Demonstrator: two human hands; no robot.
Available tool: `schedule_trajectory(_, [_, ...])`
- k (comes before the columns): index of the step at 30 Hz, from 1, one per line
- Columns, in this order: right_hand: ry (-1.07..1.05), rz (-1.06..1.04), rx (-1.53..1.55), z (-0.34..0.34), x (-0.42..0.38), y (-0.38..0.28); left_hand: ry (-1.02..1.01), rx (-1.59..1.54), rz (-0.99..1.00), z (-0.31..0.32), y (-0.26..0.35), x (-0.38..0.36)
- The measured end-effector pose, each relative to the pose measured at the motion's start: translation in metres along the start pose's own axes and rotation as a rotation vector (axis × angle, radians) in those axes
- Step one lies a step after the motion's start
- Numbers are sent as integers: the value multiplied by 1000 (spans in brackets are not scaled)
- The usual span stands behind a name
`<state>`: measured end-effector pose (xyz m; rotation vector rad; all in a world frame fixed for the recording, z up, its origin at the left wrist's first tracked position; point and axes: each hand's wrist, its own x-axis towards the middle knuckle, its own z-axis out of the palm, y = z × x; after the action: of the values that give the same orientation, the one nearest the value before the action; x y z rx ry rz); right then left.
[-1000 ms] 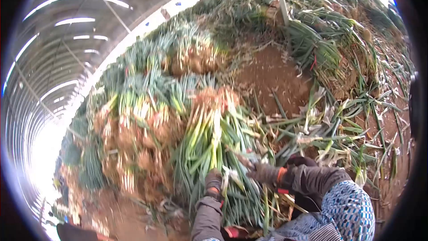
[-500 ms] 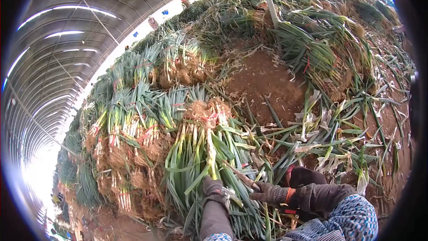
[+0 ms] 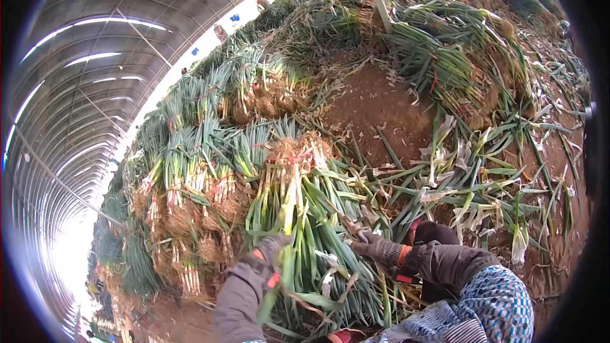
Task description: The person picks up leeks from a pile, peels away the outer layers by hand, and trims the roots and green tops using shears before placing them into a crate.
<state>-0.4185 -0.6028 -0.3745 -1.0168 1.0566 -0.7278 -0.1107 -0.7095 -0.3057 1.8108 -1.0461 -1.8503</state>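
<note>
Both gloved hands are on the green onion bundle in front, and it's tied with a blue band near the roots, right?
Not quite: the band near the roots is red, not blue, as the head view shows. The rest holds: the gloved left hand and gloved right hand are both on the green onion bundle in front.

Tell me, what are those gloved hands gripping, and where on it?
Both hold the bundle of green onions. The left hand grips leaves on its left side, and the right hand grips the right side, both well below the roots.
</note>
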Motion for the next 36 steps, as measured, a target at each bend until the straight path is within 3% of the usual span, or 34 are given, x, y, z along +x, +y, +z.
schedule_trajectory(4, [99,-230,-323,13,-19,21,51,0,5,29,-99,37])
schedule_trajectory(5, [103,-140,-419,22,-23,48,56,-33,41,40,-122,41])
schedule_trajectory(6, [-119,-67,-530,24,-56,3,46,-85,92,54,-133,38])
schedule_trajectory(8, [-192,-62,-739,29,-37,44,2,-220,179,80,-144,17])
schedule_trajectory(11, [51,85,-622,34,-9,36,7,-380,246,103,-145,-5])
schedule_trajectory(12, [79,-17,-631,36,-7,38,29,-400,322,101,-151,4])
schedule_trajectory(13, [10,-191,-584,39,-16,42,54,-430,263,97,-160,7])
schedule_trajectory(15, [-73,-214,-607,48,-25,32,61,-445,168,93,-160,0])
schedule_trajectory(17, [-105,94,-757,56,0,31,60,-466,77,83,-166,10])
schedule_trajectory(18, [-52,135,-666,57,15,24,68,-487,68,80,-170,12])
schedule_trajectory(20, [83,-10,-679,56,61,41,91,-529,65,77,-174,12])
schedule_trajectory(21, [90,-36,-750,58,75,40,99,-539,65,76,-177,10])
schedule_trajectory(22, [7,-208,-689,52,79,41,102,-542,63,76,-179,8])
schedule_trajectory(24, [68,-342,-582,55,87,43,86,-509,54,75,-181,2])
schedule_trajectory(26, [61,-124,-625,56,56,25,38,-442,38,73,-184,-5])
schedule_trajectory(29, [-157,148,-774,65,-14,18,0,-270,91,65,-189,0])
schedule_trajectory(30, [-227,254,-787,67,-32,29,65,18,69,62,-188,10])
schedule_trajectory(32, [-239,141,-761,77,-68,33,190,596,23,60,-182,24])
schedule_trajectory(33, [-243,86,-745,78,-79,34,130,254,73,62,-188,18])
schedule_trajectory(34, [-182,131,-673,75,-74,40,185,122,-56,69,-189,19])
schedule_trajectory(36, [-66,210,-531,72,-54,54,248,315,-147,87,-159,-1])
